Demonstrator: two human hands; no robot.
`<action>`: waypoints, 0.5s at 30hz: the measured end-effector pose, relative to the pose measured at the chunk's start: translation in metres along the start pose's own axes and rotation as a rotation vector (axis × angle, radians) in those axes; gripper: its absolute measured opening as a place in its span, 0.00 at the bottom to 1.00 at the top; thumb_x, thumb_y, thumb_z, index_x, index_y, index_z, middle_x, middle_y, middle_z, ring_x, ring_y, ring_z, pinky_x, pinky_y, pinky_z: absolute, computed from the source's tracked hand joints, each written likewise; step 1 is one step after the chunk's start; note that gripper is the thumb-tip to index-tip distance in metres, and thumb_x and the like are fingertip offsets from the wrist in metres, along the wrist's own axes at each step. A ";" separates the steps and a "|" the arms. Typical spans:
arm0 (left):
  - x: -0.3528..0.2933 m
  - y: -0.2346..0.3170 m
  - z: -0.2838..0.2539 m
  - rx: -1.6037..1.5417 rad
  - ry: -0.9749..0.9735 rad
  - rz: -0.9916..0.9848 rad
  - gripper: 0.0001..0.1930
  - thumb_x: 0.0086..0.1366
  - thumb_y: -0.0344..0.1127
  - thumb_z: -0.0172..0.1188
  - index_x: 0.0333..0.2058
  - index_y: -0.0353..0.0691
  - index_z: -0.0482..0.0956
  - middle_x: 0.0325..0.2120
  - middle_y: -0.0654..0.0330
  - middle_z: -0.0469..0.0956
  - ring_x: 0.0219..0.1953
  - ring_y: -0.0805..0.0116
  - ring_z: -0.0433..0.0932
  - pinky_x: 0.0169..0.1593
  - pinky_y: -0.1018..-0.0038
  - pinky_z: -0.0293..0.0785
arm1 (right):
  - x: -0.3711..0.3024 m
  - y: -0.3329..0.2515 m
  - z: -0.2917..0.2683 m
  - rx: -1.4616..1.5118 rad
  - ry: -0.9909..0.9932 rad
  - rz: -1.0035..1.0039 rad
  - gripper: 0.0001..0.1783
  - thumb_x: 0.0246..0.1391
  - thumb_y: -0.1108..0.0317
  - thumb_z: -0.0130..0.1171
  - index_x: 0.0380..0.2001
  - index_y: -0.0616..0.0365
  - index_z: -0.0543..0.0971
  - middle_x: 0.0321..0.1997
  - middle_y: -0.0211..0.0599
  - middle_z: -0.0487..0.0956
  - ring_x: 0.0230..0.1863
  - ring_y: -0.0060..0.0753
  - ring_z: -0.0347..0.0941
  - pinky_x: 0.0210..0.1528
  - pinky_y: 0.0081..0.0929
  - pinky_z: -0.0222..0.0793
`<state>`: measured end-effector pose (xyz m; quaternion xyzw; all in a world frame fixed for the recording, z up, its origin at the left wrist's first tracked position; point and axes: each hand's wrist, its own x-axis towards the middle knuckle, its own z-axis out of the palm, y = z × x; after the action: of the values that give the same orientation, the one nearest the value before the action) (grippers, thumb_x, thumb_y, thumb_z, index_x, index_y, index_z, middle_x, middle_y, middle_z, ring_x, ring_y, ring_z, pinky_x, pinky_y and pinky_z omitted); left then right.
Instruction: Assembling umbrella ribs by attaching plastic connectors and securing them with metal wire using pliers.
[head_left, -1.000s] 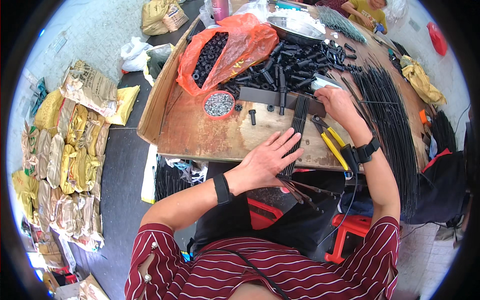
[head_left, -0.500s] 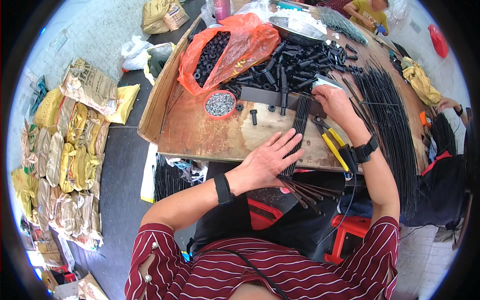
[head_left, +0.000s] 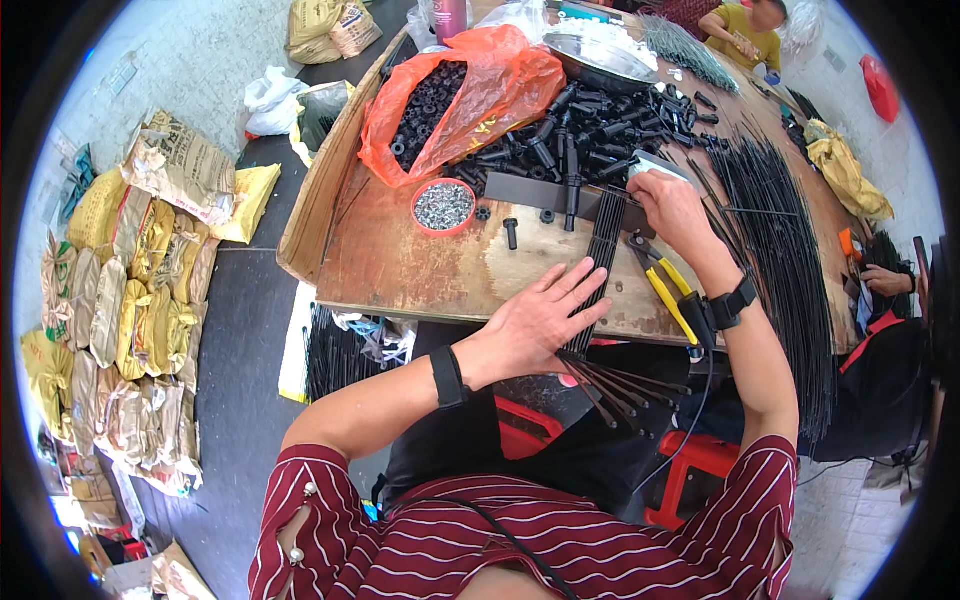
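My left hand (head_left: pixel 540 318) lies flat with fingers spread over a row of thin black rods (head_left: pixel 606 235). Beyond the table's front edge the rods' near ends fan out above my lap. At their far end, my right hand (head_left: pixel 672 208) is closed, thumb and fingers pinched together beside a grey metal strip (head_left: pixel 525 190); what sits in the pinch is hidden. A pale flat piece (head_left: pixel 655 168) shows just behind those fingers. Yellow-handled pliers (head_left: pixel 668 292) rest on the table below the right hand. A single black bolt-like part (head_left: pixel 511 234) stands left of the rods.
A red dish (head_left: pixel 443 207) holds small metal bits. Behind it are a red plastic bag (head_left: pixel 490 90) of black parts and a heap of black tubular pieces (head_left: pixel 610 125). Long black rods (head_left: pixel 775 240) lie at right. Co-workers sit at the far side and right.
Both my hands keep their places on the rods. At the far right, a co-worker's hand has moved lower. The whole view has shifted slightly.
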<state>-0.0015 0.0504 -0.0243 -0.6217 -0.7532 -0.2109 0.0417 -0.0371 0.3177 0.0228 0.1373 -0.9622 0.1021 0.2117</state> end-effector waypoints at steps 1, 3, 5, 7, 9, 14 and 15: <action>0.000 0.000 0.000 -0.001 0.002 0.002 0.47 0.39 0.46 0.71 0.59 0.42 0.62 0.64 0.48 0.53 0.68 0.51 0.49 0.68 0.57 0.49 | 0.000 0.001 0.001 -0.001 0.000 0.000 0.05 0.48 0.76 0.55 0.31 0.62 0.77 0.28 0.46 0.78 0.32 0.49 0.75 0.34 0.37 0.69; 0.000 0.000 0.000 0.009 -0.003 0.003 0.46 0.39 0.47 0.71 0.59 0.42 0.62 0.64 0.48 0.53 0.68 0.51 0.49 0.68 0.57 0.49 | -0.001 0.002 0.003 0.036 0.003 0.020 0.06 0.48 0.76 0.55 0.32 0.62 0.76 0.28 0.46 0.78 0.32 0.49 0.75 0.35 0.37 0.69; 0.000 0.000 0.000 0.020 -0.010 0.003 0.46 0.40 0.47 0.71 0.59 0.42 0.62 0.64 0.48 0.53 0.68 0.51 0.49 0.68 0.57 0.49 | -0.001 0.000 0.003 0.022 0.007 0.007 0.06 0.48 0.76 0.55 0.33 0.62 0.76 0.28 0.46 0.78 0.32 0.48 0.76 0.35 0.37 0.70; 0.000 0.000 0.000 0.000 0.013 0.008 0.46 0.41 0.50 0.71 0.59 0.42 0.62 0.64 0.48 0.53 0.68 0.51 0.49 0.67 0.57 0.49 | 0.000 -0.003 0.001 0.006 0.010 -0.004 0.07 0.48 0.76 0.55 0.33 0.62 0.76 0.29 0.46 0.78 0.32 0.48 0.76 0.35 0.37 0.70; 0.000 -0.001 0.000 0.006 0.011 0.009 0.46 0.41 0.51 0.70 0.59 0.42 0.62 0.64 0.48 0.53 0.68 0.50 0.49 0.67 0.57 0.49 | 0.002 -0.005 -0.001 0.010 -0.011 0.014 0.09 0.48 0.76 0.55 0.35 0.62 0.76 0.30 0.46 0.79 0.33 0.48 0.76 0.36 0.36 0.70; 0.000 -0.001 0.001 0.003 0.022 0.012 0.46 0.41 0.51 0.70 0.59 0.42 0.62 0.64 0.48 0.53 0.68 0.51 0.49 0.67 0.57 0.50 | -0.004 0.000 -0.001 0.018 -0.005 0.072 0.11 0.47 0.75 0.56 0.37 0.60 0.77 0.31 0.48 0.79 0.36 0.50 0.76 0.38 0.39 0.71; -0.001 -0.001 0.001 -0.004 0.024 0.010 0.46 0.41 0.51 0.70 0.59 0.42 0.61 0.64 0.48 0.53 0.68 0.51 0.49 0.67 0.57 0.50 | -0.006 0.001 -0.003 -0.070 -0.020 0.084 0.11 0.48 0.75 0.56 0.37 0.60 0.77 0.31 0.50 0.79 0.36 0.52 0.76 0.38 0.41 0.71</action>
<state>-0.0019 0.0500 -0.0259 -0.6232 -0.7490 -0.2195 0.0504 -0.0307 0.3206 0.0229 0.0902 -0.9722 0.0760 0.2023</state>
